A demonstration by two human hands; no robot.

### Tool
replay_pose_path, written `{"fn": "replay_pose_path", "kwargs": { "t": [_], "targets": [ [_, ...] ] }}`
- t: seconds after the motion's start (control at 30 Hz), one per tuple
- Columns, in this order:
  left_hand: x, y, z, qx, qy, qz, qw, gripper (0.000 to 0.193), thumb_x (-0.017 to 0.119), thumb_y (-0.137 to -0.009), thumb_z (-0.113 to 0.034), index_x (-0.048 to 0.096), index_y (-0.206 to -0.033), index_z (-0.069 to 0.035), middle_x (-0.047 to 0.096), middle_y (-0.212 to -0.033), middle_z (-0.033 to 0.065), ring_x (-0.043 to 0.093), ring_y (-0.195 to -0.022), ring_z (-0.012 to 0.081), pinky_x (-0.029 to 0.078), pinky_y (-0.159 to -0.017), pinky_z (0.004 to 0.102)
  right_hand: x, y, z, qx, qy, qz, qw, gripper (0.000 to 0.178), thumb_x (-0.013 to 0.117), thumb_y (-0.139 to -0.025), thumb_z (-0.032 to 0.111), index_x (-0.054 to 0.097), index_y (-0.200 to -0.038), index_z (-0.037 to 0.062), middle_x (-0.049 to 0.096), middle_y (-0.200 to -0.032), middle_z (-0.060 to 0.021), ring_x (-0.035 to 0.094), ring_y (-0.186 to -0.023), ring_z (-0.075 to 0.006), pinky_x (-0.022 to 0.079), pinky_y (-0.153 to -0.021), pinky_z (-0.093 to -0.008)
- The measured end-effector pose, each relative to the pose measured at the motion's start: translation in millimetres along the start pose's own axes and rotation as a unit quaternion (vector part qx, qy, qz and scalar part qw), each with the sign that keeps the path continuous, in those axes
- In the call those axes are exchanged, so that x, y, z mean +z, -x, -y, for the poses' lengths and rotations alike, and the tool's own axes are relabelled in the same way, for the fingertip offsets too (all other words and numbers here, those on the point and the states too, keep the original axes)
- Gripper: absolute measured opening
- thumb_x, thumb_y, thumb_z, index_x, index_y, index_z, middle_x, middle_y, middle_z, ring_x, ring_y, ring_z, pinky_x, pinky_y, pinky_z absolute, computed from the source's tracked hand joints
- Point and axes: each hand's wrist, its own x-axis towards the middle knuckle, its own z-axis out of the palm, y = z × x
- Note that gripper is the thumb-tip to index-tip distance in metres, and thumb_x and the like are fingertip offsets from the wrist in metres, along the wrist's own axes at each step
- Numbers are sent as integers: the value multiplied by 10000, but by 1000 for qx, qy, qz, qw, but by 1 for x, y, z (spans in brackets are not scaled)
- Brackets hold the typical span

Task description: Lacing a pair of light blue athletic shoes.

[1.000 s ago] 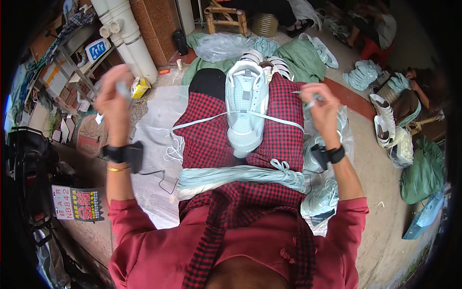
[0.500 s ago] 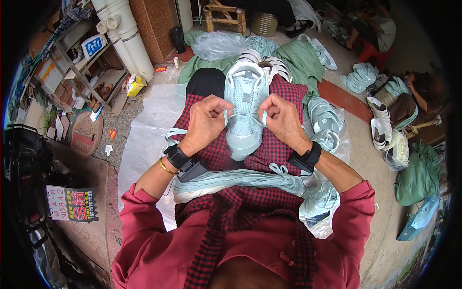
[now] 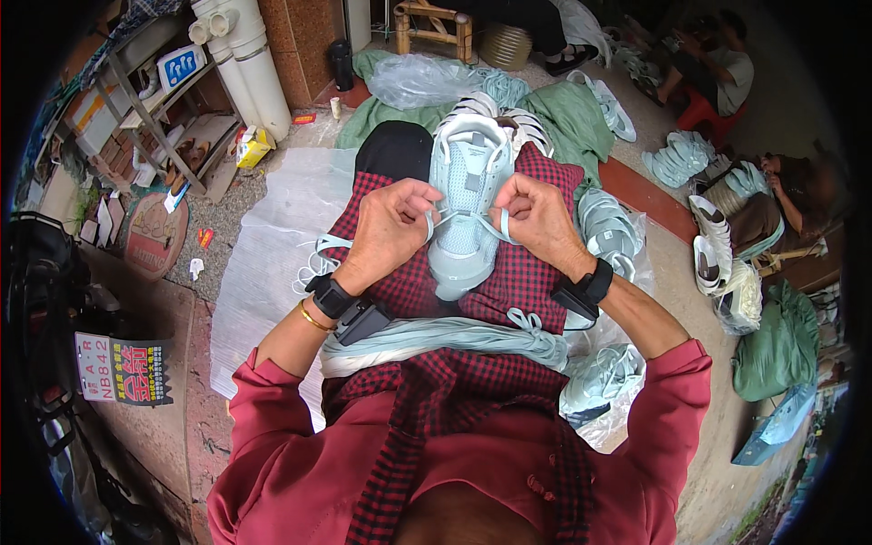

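Pinching a pale lace [image 3: 463, 214], the left hand [image 3: 391, 229] and right hand [image 3: 543, 227] sit on either side of the shoe [image 3: 461, 245].

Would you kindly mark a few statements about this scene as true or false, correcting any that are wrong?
1. The left hand and right hand both pinch a lace at the light-blue shoe. True.
2. The shoe's toe points away from the person's body. False: its toe points toward the body.
3. A bundle of light-blue laces lies across the person's lap. True.
4. Nobody sits on the red stool at upper right. False: another person is sitting on the red stool.
5. A yellow box sits on the ground near white pipes. True.
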Motion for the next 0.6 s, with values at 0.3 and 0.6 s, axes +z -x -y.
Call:
{"fn": "replay_pose_path", "kwargs": {
  "t": [0.3, 0.6],
  "targets": [
    [-1, -2, -2, -4, -20, -2, 1000, 217, 668, -825, 69, 647, -1031, 4, 677, -797, 11, 617, -719, 36, 511, -641, 203, 15, -5, 18, -189, 220, -16, 957, 147, 655, -706, -64, 575, -813, -6, 624, -698, -108, 622, -586, -220, 510, -575, -337],
    [-7, -3, -2, -14, -59, 6, 998, 195, 664, -787, 60, 604, -960, -6, 653, -742, 14, 613, -666, 55, 504, -618, 222, 21, -10, 3, 20, 77, -22, 997, 102, 716, -753, 15, 628, -804, 7, 606, -663, -31, 569, -606, -97, 463, -558, -273]
  ]
}}
